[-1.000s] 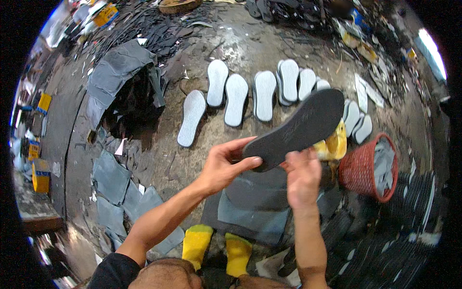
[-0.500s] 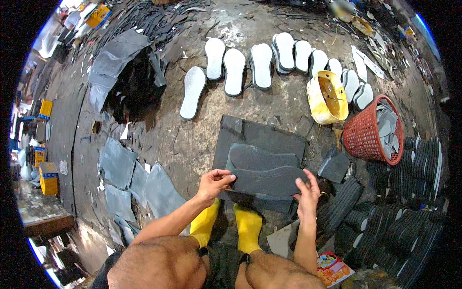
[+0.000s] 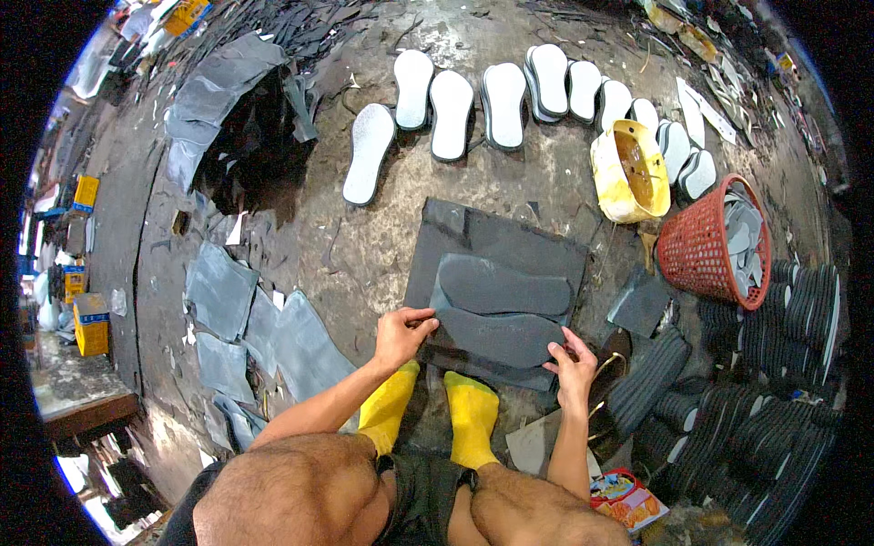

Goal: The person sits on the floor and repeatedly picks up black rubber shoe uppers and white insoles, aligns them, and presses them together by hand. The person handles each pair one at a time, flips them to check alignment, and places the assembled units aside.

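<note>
A dark grey shoe sole (image 3: 496,338) lies on a grey rubber piece, with a second dark sole shape (image 3: 505,287) just beyond it. Both rest over a larger black rubber sheet (image 3: 555,246) on the floor. At the near sole's left end, my left hand (image 3: 402,338) pinches the edge between thumb and fingertips. My right hand (image 3: 574,366) has its thumb and a finger at the right end of that same sole. The undersides of the fingertips are partly hidden.
White-topped soles (image 3: 451,118) stand in a curved row beyond the sheet. A yellow tub (image 3: 601,182) holding brown stuff with a brush (image 3: 648,250) beside it, and a red basket (image 3: 696,255) of scraps, stand right. Stacked black soles (image 3: 765,437) and grey sheets (image 3: 305,346) flank my feet.
Both hands have lowered the near sole from above the sheet onto the grey piece, uncovering more of the far sole shape. The view has shifted slightly.
</note>
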### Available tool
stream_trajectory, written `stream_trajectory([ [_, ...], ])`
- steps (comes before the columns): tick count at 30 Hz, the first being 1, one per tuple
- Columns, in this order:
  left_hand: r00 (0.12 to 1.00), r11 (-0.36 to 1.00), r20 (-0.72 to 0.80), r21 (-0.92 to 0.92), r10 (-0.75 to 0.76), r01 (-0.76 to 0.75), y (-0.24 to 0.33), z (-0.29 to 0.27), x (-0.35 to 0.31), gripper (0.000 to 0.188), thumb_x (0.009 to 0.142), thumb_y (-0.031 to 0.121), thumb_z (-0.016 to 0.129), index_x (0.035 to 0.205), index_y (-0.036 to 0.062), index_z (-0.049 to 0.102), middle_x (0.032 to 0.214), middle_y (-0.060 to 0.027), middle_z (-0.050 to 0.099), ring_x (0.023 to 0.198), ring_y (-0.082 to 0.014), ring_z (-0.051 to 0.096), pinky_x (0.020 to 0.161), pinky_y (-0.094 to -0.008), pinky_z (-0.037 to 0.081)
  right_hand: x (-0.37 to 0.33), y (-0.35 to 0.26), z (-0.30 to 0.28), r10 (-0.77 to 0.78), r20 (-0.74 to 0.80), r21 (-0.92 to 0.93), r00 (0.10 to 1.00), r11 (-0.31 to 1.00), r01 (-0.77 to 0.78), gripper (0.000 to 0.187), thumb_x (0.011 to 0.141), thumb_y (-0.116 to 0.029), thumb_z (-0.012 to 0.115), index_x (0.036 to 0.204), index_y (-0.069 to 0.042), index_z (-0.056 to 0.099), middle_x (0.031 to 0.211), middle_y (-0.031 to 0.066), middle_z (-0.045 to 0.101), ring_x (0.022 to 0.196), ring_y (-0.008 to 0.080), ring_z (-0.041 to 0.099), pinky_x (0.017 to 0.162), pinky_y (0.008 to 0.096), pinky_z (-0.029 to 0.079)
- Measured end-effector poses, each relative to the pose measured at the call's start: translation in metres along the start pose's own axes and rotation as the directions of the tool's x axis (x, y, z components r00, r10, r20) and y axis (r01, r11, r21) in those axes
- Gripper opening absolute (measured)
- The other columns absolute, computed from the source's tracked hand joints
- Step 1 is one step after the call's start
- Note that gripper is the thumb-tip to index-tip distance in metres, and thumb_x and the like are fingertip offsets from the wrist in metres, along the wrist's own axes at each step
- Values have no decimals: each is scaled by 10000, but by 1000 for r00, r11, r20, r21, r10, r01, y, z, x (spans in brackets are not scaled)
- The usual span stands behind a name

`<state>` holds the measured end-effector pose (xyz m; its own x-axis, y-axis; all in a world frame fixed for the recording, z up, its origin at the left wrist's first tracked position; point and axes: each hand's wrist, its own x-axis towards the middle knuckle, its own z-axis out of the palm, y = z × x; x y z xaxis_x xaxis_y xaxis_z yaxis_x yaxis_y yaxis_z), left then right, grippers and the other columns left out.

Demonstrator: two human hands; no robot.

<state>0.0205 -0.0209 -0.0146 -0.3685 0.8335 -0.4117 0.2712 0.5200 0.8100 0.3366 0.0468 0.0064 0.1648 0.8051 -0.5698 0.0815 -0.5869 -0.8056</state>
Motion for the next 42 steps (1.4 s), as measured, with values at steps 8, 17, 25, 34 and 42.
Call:
stream_trajectory([
  [8, 635, 532, 358, 349, 685, -771, 33, 12, 0, 372, 821, 190, 753, 1176, 114, 671, 1321, -112, 582, 1120, -309, 595, 920, -418, 514, 2, -6, 6, -33, -50, -51, 998, 998, 30, 448, 836, -6, 760, 1275, -60, 690, 1013, 63, 638, 783, 137, 644, 579, 279, 609],
  [17, 483, 321, 637, 360, 601, -876, 52, 37, 17, 430, 745, 248, 792, 1135, 120, 665, 1284, -129, 552, 1179, -313, 499, 986, -430, 432, -12, -5, -2, -541, -244, -604, 805, 734, 311, 482, 793, -206, 838, 1237, -91, 692, 1088, 106, 555, 956, 224, 565, 787, 331, 503],
  [25, 619, 927, 758, -352, 204, 126, 119, -15, 38, 421, 818, 246, 736, 1174, 41, 642, 1081, -56, 683, 975, -173, 641, 906, -293, 502, -42, -17, 3, 47, -112, 535, 993, 845, 20, 684, 1005, -588, 471, 1540, -171, 387, 1466, 171, 497, 1319, 302, 474, 1091, 481, 378],
  [34, 765, 754, 606, -602, 219, 262, 181, -56, 10, 626, 888, 286, 767, 1390, -10, 539, 1233, -93, 696, 1081, -189, 679, 966, -358, 544, -84, -158, 44, -364, 150, 260, 919, 911, 319, 512, 833, 8, 757, 1302, -9, 555, 1151, 77, 673, 1013, 180, 649, 948, 329, 508],
  [42, 752, 618, 634, -668, 181, 415, 187, -55, -10, 480, 926, 129, 722, 1356, -16, 566, 1216, -83, 699, 1090, -181, 676, 982, -343, 537, -85, -187, 40, -374, 177, 432, 910, 861, 269, 677, 796, 62, 713, 1426, 19, 469, 1270, 106, 642, 1118, 221, 635, 1022, 341, 474],
])
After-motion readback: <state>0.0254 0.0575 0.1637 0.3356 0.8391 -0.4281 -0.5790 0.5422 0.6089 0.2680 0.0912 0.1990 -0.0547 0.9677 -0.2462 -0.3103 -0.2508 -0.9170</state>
